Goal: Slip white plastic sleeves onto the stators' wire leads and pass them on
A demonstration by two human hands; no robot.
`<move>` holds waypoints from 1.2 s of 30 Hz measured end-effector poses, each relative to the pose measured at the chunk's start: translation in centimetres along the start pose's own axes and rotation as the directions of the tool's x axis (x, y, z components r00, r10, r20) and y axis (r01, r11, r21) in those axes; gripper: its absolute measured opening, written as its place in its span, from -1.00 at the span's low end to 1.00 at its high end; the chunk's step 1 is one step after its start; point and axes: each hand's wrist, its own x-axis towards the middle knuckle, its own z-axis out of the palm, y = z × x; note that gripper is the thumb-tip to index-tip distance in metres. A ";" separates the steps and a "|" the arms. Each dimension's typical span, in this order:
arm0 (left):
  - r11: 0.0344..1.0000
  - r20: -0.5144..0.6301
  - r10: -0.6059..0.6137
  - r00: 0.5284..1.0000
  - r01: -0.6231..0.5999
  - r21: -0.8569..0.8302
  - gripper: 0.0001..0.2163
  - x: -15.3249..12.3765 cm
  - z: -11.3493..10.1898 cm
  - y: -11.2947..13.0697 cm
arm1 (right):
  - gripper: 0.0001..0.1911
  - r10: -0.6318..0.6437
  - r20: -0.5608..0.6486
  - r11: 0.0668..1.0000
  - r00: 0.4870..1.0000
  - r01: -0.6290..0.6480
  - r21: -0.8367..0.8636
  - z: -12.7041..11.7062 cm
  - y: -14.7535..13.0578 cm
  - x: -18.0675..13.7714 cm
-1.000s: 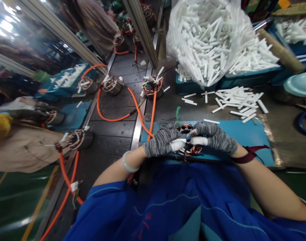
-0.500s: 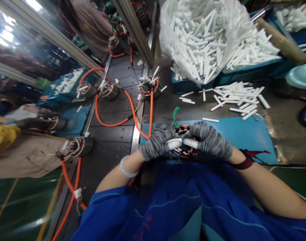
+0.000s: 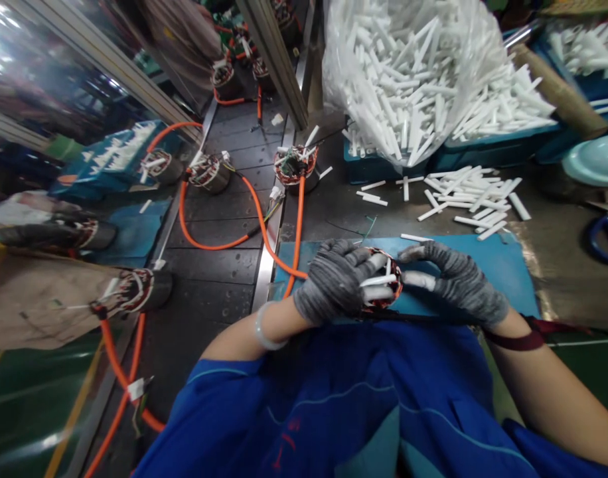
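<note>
Copper-wound stator [image 3: 397,285] sat on blue mat [image 3: 500,265]; left hand [image 3: 336,279] lay over it, grip on white tube [image 3: 378,281] unclear; right hand [image 3: 451,279], fingers parted, was just right.

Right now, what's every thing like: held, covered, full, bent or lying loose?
Left hand: gloved, over the coil.
Right hand: gloved, open beside it.
Coil: partly covered.
White tube: against left hand, grip unclear.
Clear bag: full of tubes.
Loose tubes: heaped on the bench.
Blue mat: flat.
Orange cables: bent.
</note>
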 end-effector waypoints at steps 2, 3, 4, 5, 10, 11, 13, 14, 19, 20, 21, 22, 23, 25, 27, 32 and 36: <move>0.991 -0.016 0.132 0.991 -0.132 -0.030 -0.35 -2.1 0.1 -2.2 | -0.56 0.050 0.096 0.998 0.994 -0.052 0.022 0.4 -0.1 -0.9; 0.982 -0.020 0.182 0.983 -0.182 -0.041 -0.30 -3.2 0.5 -3.3 | -0.55 0.066 0.141 0.997 0.988 -0.072 0.037 0.8 -0.2 -1.2; 0.976 -0.044 0.210 0.977 -0.212 -0.047 -0.29 -4.3 1.2 -4.2 | -0.53 0.069 0.174 0.996 0.982 -0.078 0.044 1.2 -0.3 -1.3; 0.978 -0.042 0.201 0.979 -0.203 -0.042 -0.36 -5.3 2.1 -4.9 | -0.52 0.059 0.185 0.997 0.981 -0.066 0.034 1.7 -0.5 -1.3; 0.985 -0.023 -0.083 0.996 0.085 0.148 -0.57 -6.9 6.2 -2.5 | -0.57 -0.078 0.032 0.956 0.996 0.084 -0.282 2.3 0.0 0.4; 0.967 -0.029 -0.165 0.986 0.168 0.192 -0.54 -6.5 6.6 -1.1 | -0.58 -0.093 -0.033 0.921 0.995 0.073 -0.382 1.9 0.4 0.9; 0.919 -0.061 -0.313 0.948 0.319 0.231 -0.44 -5.1 6.7 1.7 | -0.58 -0.094 -0.136 0.821 0.986 0.000 -0.570 0.7 1.4 2.2; 0.904 -0.078 -0.360 0.930 0.368 0.218 -0.38 -4.3 6.6 2.9 | -0.59 -0.082 -0.171 0.769 0.982 -0.046 -0.638 0.1 2.0 2.8; 0.932 -0.135 -0.363 0.922 0.363 -0.027 -0.13 -2.6 4.4 4.0 | -0.70 -0.041 -0.232 0.728 0.972 -0.130 -0.674 -1.0 2.9 3.2; 0.946 -0.168 -0.325 0.931 0.315 -0.081 -0.10 -3.1 4.1 3.5 | -0.70 -0.053 -0.266 0.771 0.962 -0.130 -0.623 -0.7 2.4 2.5; 0.955 -0.208 -0.291 0.934 0.269 -0.125 -0.10 -3.7 3.8 2.9 | -0.69 -0.064 -0.302 0.825 0.951 -0.120 -0.552 -0.4 1.7 1.6; 0.961 -0.253 -0.261 0.932 0.226 -0.161 -0.13 -4.4 3.7 2.4 | -0.69 -0.066 -0.333 0.892 0.941 -0.094 -0.443 0.0 0.9 0.6; 0.964 -0.296 -0.240 0.924 0.191 -0.187 -0.19 -5.1 3.8 1.9 | -0.72 -0.074 -0.344 0.938 0.936 -0.052 -0.344 0.4 0.0 -0.4; 0.966 -0.365 -0.220 0.905 0.150 -0.209 -0.37 -6.3 4.0 1.3 | -0.77 -0.058 -0.303 0.981 0.951 -0.002 -0.196 1.0 -1.7 -1.7; 0.975 -0.400 -0.195 0.896 0.132 -0.180 -0.55 -6.9 4.3 1.2 | -0.80 -0.043 -0.276 0.992 0.960 0.008 -0.126 1.2 -2.8 -2.0; 0.995 -0.407 -0.090 0.909 0.096 -0.006 -0.76 -7.0 4.2 1.6 | -0.84 -0.152 -0.205 0.982 0.967 0.123 -0.145 0.4 -2.6 -0.4; 0.995 -0.307 -0.062 0.950 0.082 0.052 -0.66 -7.0 4.1 1.4 | -0.76 -0.301 0.015 0.889 0.953 0.286 -0.358 -0.2 -2.2 0.9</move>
